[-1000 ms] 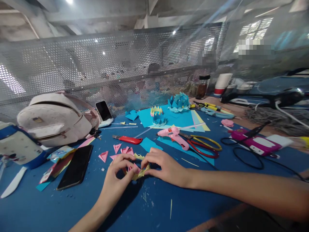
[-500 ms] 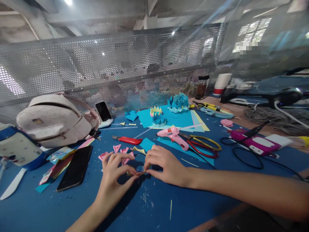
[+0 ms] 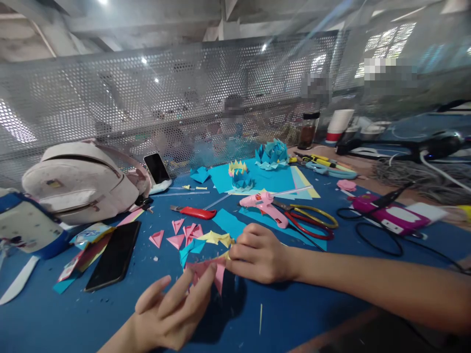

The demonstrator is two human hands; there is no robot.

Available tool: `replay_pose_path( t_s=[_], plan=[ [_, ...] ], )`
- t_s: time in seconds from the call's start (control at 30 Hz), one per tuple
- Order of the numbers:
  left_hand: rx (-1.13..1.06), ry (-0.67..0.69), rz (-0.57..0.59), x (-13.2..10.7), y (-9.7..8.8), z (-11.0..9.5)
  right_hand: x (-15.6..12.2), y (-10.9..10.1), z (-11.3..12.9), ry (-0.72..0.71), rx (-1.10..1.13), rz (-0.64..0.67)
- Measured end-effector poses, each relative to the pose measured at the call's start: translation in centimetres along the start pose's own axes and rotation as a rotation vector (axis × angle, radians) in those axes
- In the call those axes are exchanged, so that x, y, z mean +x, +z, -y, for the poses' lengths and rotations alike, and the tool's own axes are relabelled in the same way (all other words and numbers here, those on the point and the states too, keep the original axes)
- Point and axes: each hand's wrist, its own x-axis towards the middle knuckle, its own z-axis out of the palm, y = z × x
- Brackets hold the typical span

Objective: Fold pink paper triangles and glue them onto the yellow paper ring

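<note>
A strip of folded paper points (image 3: pixel 204 267) in pink, blue and yellow curves between my two hands just above the blue table. My right hand (image 3: pixel 261 255) is closed, pinching the yellow end of this folded paper chain. On the near side, the fingers of my left hand (image 3: pixel 178 309) lie against its pink part, partly bent; the thumb is hidden. Several loose pink folded triangles (image 3: pixel 176 240) lie behind my left hand. Farther back are a red utility knife (image 3: pixel 198 213), a pink hot glue gun (image 3: pixel 265 207) and scissors (image 3: pixel 309 220) with red and yellow handles.
Blue paper sheets (image 3: pixel 221 179) carry a small yellow-and-blue paper crown (image 3: pixel 241 177) and a blue paper flower (image 3: pixel 273 154). On the left are a black phone (image 3: pixel 114 257) and a pale backpack (image 3: pixel 81 181). To the right lies a magenta device (image 3: pixel 380 214) with black cable.
The folded paper chain, mostly hidden by my fingers before, now shows widely between my hands. My left hand has moved nearer and turned, and my right hand has tightened around the yellow end.
</note>
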Motion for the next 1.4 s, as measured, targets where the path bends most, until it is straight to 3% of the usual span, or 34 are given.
replay_pose_path(
  t_s=[0.13,0.2,0.27,0.33,0.43,0.53,0.87,1.1,1.27,1.4],
  plan=[
    [0.009,-0.059,-0.069,0.0,0.3,0.5,-0.1,0.0,-0.2,0.034,0.037,0.019],
    [-0.046,-0.213,-0.140,-0.3,0.7,1.1,-0.2,0.0,-0.2,0.120,0.121,0.028],
    [-0.199,-0.480,-0.176,-0.8,1.3,1.7,-0.2,0.1,-0.1,0.281,0.278,0.048],
    [-0.430,-0.805,-0.082,-1.4,2.0,2.3,0.0,0.2,0.0,0.503,0.483,0.091],
    [-0.832,-1.250,0.178,-2.1,3.0,2.7,0.3,0.4,0.2,0.799,0.731,0.154],
    [-1.135,-1.462,0.303,-2.2,3.5,2.5,0.5,0.5,0.4,0.922,0.850,0.175],
    [-1.210,-1.657,0.177,0.8,2.3,0.1,0.3,0.9,1.3,0.808,0.829,0.297],
    [-1.230,-1.629,0.190,0.6,2.6,0.1,0.6,0.7,1.4,0.809,0.894,0.241],
    [-1.222,-1.557,0.269,-0.4,3.0,0.4,0.5,0.8,1.4,0.845,0.963,0.204],
    [-1.175,-1.528,0.251,-0.8,3.1,0.4,0.5,1.0,1.4,0.898,0.983,0.199]
  ],
)
